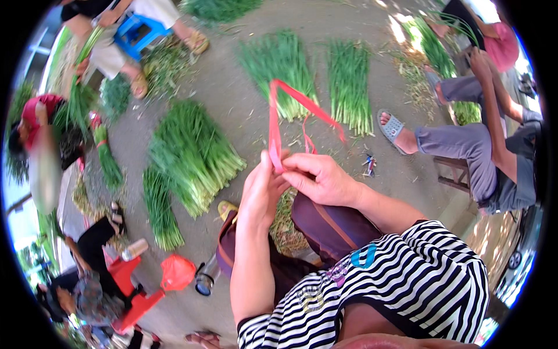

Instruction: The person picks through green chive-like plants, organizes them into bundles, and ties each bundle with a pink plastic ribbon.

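A red plastic ribbon (273,131) rises in a loop above my hands, one end trailing to the right. My right hand (320,179) pinches the ribbon's lower part between thumb and fingers. Just left of it, my left hand (261,183) is raised with its thumb up, closed on the ribbon's base; its fingers are partly hidden. Beyond the hands, a pile of green leafy stalks (283,70) lies on the ground beside a narrower bunch (351,85). To the left are a large pile of stalks (192,152) and a small bunch (161,209).
A person's sandalled foot (392,131) and small objects (370,165) are at right. A clear container (207,279), a red bag (178,272) and a red stool (139,305) stand lower left. Several people sit around, one by a blue stool (139,35). A tied bunch (107,157) lies left.
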Available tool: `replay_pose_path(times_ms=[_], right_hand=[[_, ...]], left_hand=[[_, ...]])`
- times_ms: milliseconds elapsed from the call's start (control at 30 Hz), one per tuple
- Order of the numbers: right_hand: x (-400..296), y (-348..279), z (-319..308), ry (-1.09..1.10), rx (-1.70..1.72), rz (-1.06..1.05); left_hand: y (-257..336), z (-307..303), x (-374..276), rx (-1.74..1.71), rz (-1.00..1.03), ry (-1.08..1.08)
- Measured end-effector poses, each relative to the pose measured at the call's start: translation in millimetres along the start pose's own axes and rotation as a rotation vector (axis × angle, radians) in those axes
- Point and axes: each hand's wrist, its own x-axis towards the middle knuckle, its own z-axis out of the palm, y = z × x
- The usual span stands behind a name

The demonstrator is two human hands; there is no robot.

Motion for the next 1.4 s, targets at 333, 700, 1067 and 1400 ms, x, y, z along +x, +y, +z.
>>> replay_pose_path(times_ms=[333, 700, 1067, 1400], right_hand=[[-47, -48, 21, -0.168, -0.499, -0.154], [-101, -5, -46, -0.016, -0.414, 0.19], [-186, 87, -136, 0.163, -0.524, 0.187], [-310, 194, -259, 0.497, -0.316, 0.852]], left_hand=[[18, -39, -25, -0.689, 0.399, -0.095], [38, -105, -89, -0.658, 0.725, 0.09], [41, -162, -160, -0.659, 0.869, 0.426], [15, -163, -198, -0.501, 0.858, 0.455]])
